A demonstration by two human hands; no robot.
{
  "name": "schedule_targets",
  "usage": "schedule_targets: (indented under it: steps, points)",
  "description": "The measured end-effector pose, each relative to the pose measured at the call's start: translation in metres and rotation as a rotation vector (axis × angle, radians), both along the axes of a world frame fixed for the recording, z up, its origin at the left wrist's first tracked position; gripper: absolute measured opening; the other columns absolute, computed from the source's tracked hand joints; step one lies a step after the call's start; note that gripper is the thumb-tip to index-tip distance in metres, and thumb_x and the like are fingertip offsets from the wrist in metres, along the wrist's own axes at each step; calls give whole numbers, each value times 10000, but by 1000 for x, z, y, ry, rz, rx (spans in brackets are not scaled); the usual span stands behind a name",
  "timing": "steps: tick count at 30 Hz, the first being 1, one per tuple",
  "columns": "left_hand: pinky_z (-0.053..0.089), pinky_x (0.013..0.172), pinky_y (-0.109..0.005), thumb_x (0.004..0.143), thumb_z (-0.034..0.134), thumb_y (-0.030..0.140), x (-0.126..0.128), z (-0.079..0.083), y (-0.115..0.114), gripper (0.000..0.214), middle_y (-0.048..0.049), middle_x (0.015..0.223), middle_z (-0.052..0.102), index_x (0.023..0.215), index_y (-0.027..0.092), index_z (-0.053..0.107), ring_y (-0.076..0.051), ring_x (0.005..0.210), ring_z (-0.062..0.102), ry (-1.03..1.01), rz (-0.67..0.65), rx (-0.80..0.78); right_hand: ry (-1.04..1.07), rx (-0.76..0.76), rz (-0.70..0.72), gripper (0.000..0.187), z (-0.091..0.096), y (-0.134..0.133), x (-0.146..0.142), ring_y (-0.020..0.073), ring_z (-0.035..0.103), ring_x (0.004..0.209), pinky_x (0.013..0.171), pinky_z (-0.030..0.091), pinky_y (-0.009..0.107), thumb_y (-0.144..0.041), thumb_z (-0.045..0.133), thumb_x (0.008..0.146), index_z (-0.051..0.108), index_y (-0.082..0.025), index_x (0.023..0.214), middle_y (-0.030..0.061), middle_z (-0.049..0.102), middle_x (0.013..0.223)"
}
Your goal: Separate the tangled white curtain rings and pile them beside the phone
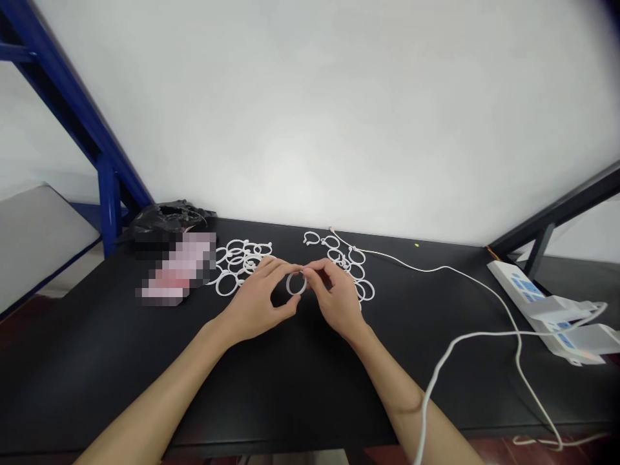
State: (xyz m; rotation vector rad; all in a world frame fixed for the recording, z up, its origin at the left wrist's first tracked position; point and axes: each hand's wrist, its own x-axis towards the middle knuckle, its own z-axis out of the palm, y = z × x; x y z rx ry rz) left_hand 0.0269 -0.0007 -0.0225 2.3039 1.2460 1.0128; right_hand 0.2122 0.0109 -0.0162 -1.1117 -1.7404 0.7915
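Over the middle of a black table (271,387), my left hand (259,300) and my right hand (334,297) meet. Both pinch one small white plastic ring (296,284) between thumbs and fingertips, held just above the tabletop. Behind my left hand lies a loose pile of white rings (239,261). Behind my right hand, several more white rings (351,265) sit along a white cord (411,265).
A black plastic bag (167,218) and a blurred pink patch (177,268) lie at the back left. White devices (547,310) with a white cable (484,336) sit at the right edge. A blue metal frame (104,174) stands left, a white wall behind.
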Motion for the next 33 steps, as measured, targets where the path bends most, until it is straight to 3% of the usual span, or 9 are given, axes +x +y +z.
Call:
schedule_targets:
  steps: [2,7,11,15,18,22,26,29,33]
  points:
    - [460,969,-392,863,599,260,1,-2,-1,376,-63,1131,617,1231,201,549,-231,1095,507,4,-17,-4,-12,4,-23,167,0,1,0,125,604,641,642,475,254,-329,573,933,640,-209,839,-20,631,693]
    - [466,938,-395,894,615,372,4,-5,0,358,-51,1087,643,1206,202,572,-231,1046,498,20,-35,-10,-39,49,-73,142,-4,1,-4,113,571,578,616,459,243,-271,579,924,619,-211,801,-42,597,636]
    - [468,949,-378,909,592,353,3,-7,1,339,-54,1108,642,1214,205,589,-225,1070,508,17,0,38,-90,138,-96,125,-7,0,-6,126,620,681,659,474,243,-309,580,933,643,-205,905,-7,671,774]
    - [432,1018,-428,932,514,342,-11,-11,13,395,-85,1193,633,1288,184,580,-260,1128,504,71,262,146,-237,138,-167,229,-8,4,-2,142,628,743,686,482,263,-339,555,948,614,-204,1122,16,693,897]
    - [416,1022,-473,921,470,341,-31,-18,27,457,-111,1236,637,1320,146,580,-311,1146,497,165,507,143,-427,137,-274,196,-8,8,5,168,629,785,690,466,289,-333,523,959,639,-206,1054,32,683,933]
    - [391,1028,-503,889,450,335,-53,-23,37,508,-119,1287,633,1339,141,581,-360,1219,477,258,673,37,-664,143,-391,193,-6,13,14,227,621,900,752,451,330,-335,529,956,662,-200,990,55,689,953]
    - [359,1029,-561,868,445,335,-56,-20,36,591,-121,1347,616,1425,143,489,-388,1275,436,266,678,-102,-834,105,-466,225,-9,18,23,252,595,950,789,432,355,-265,470,982,665,-182,1058,90,684,1024]
    - [339,1037,-589,852,461,307,-56,-16,35,597,-97,1343,626,1433,171,476,-387,1263,439,184,660,-116,-894,102,-502,280,-13,22,27,260,582,953,804,421,382,-225,414,997,650,-176,1138,121,676,1040]
    - [358,1013,-599,844,492,289,-56,-15,34,547,-96,1294,654,1381,192,527,-388,1220,457,119,604,-42,-883,130,-468,334,-21,24,27,313,560,972,817,431,448,-439,587,914,663,-174,1102,153,660,1031]
